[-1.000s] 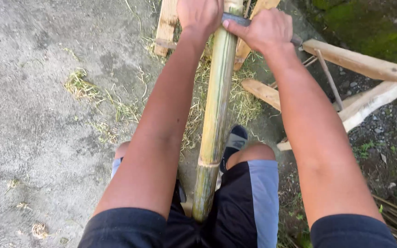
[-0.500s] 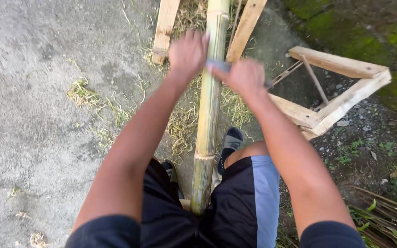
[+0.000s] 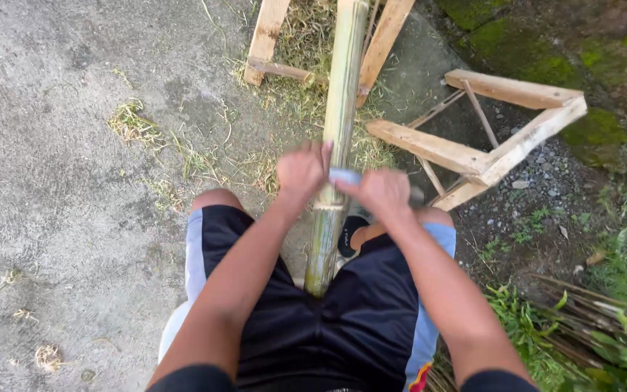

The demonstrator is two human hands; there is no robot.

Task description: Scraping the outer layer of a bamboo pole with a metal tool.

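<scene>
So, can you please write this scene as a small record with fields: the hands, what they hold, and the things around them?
left hand: left hand grips one end of the blade, beside the pole
right hand: right hand grips the other end
tool: pale blade lies across the pole between the hands
pole: long green-yellow bamboo pole, its near end between the person's legs
support: wooden frame under the pole's far part
nearby: second wooden frame lying on its side
ground: concrete with shavings

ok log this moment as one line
left hand: on blade's end | right hand: on other end | blade: across bamboo pole | pole: between knees, on wooden frame
</scene>
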